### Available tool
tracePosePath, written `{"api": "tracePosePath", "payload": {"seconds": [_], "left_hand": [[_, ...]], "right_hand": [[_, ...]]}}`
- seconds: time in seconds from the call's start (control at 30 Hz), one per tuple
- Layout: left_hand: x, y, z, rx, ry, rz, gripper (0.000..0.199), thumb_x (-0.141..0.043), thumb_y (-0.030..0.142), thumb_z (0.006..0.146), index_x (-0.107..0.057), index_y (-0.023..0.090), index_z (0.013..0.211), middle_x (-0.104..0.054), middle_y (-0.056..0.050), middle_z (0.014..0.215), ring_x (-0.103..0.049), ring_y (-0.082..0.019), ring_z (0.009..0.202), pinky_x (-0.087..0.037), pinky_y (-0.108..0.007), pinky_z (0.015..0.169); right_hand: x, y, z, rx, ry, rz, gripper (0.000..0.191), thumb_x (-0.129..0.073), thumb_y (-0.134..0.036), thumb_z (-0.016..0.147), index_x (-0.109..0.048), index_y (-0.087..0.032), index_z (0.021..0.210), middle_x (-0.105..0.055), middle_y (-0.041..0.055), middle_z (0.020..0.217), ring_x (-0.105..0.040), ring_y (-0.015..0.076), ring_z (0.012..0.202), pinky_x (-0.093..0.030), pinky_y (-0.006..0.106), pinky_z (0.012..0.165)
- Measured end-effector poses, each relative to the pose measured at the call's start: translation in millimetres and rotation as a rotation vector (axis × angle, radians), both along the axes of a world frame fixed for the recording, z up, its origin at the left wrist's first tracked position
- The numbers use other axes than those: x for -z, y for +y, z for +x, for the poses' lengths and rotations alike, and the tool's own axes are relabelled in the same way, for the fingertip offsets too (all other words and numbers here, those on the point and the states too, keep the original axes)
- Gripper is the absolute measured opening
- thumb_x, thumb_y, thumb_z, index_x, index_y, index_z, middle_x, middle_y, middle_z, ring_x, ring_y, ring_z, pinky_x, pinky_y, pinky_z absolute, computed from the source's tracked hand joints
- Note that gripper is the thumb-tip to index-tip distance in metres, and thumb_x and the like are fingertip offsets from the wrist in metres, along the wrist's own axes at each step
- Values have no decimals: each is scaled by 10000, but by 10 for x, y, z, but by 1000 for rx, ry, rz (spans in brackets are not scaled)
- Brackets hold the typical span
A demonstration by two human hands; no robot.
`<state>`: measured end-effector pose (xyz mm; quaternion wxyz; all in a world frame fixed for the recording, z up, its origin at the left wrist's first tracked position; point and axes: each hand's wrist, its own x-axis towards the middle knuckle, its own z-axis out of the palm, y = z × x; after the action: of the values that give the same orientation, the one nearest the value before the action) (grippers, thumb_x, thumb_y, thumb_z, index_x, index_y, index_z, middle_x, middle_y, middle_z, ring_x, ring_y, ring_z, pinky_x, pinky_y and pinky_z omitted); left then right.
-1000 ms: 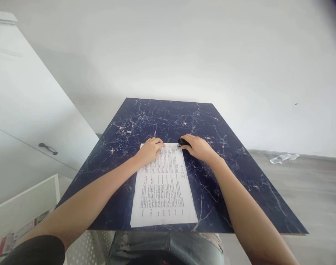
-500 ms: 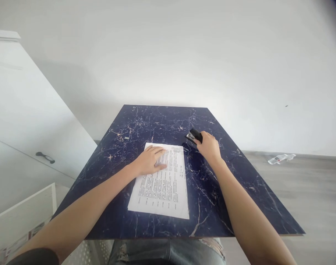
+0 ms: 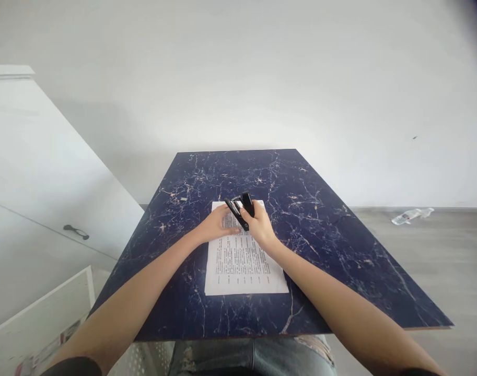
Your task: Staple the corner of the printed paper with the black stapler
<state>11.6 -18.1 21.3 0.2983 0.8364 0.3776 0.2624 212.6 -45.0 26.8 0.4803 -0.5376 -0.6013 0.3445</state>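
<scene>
My right hand grips a black stapler above the upper part of the printed paper. Its two arms are spread apart in a V. My left hand is beside the stapler, with thumb and fingers parted and curved toward it. Some left fingertips are partly hidden, so I cannot tell whether they touch the stapler. Flat on the dark blue marbled table, the paper carries dense lines of print, and both hands cover part of its upper half.
A small pale piece lies at the table's left. At left stands a white cabinet with a dark handle, above a white bin. Clear plastic packaging is on the floor at right, near the wall.
My right hand has brought the stapler left, from the table beside the paper to above it. My left hand has lifted from flat on the page. The paper has turned slightly and shifted right.
</scene>
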Motion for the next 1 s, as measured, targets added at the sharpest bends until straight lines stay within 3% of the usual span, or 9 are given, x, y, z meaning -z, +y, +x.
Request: {"api": "tracePosePath", "payload": {"seconds": [0.13, 0.27, 0.4, 0.57, 0.7, 0.77, 0.87, 0.93, 1.0], "left_hand": [[59, 158, -219, 22, -268, -217, 1002, -911, 626, 656, -565, 246, 1516, -566, -158, 1544, -474, -449, 1458, -320, -613, 1231], [194, 255, -281, 33, -449, -335, 1195, -922, 700, 567, -496, 206, 1568, -447, -207, 1629, -376, -440, 1531, -249, -593, 1278], [195, 241, -224, -12, -404, -283, 1121, -950, 597, 614, -498, 202, 1560, -436, -203, 1637, -392, -408, 1530, -261, -580, 1282], [83, 147, -172, -46, -202, -101, 875, -906, 472, 731, -548, 246, 1496, -553, -161, 1526, -555, -346, 1391, -423, -547, 1191], [37, 104, -139, -66, -125, 17, 768, -909, 440, 717, -610, 230, 1392, -611, -151, 1403, -609, -342, 1288, -473, -538, 1126], [23, 94, -122, -84, -113, 14, 716, -902, 407, 724, -625, 217, 1356, -626, -148, 1377, -624, -341, 1256, -475, -534, 1111], [9, 85, -110, -83, -111, -3, 647, -879, 377, 752, -638, 207, 1328, -651, -141, 1346, -637, -335, 1228, -478, -518, 1093], [8, 83, -113, -81, -123, -9, 617, -864, 370, 773, -640, 207, 1325, -666, -136, 1328, -643, -333, 1219, -485, -509, 1082], [19, 85, -121, -80, -142, -20, 604, -853, 360, 787, -637, 209, 1330, -677, -134, 1317, -650, -330, 1213, -493, -505, 1075]], "right_hand": [[-36, 34, 75, -34, -212, 54, 196, -568, -324, 956, -577, -213, 1118, -716, 76, 992, -660, 260, 895, -472, 362, 778], [-129, 41, 160, -133, -511, 161, 154, -593, -217, 964, -573, -211, 1117, -698, 102, 1109, -636, 267, 1007, -464, 361, 827], [-127, 46, 137, -207, -667, 189, 96, -576, -194, 996, -574, -200, 1092, -690, 114, 1144, -616, 270, 1069, -474, 369, 870], [-94, 106, 196, -282, -719, 228, 231, -636, -223, 962, -622, -199, 1191, -696, 123, 1163, -600, 302, 1134, -492, 436, 950], [-175, 183, 435, -114, -566, 230, 474, -723, -440, 897, -648, -225, 1313, -692, 134, 1258, -618, 325, 1140, -497, 497, 995], [-223, 212, 542, -11, -363, 41, 437, -597, -525, 961, -678, -221, 1264, -717, 131, 1220, -682, 250, 872, -560, 429, 814], [-240, 202, 566, -60, 47, -329, 505, -443, -610, 1006, -683, -207, 1193, -736, 133, 1176, -518, 109, 437, -472, 320, 466], [-218, 156, 488, -110, 242, -484, 469, -482, -587, 992, -672, -204, 1184, -730, 138, 1154, -509, 98, 382, -438, 301, 394], [-191, 98, 381, -100, 324, -547, 378, -529, -506, 980, -666, -206, 1166, -727, 124, 1069, -602, 139, 424, -470, 295, 392]]}}
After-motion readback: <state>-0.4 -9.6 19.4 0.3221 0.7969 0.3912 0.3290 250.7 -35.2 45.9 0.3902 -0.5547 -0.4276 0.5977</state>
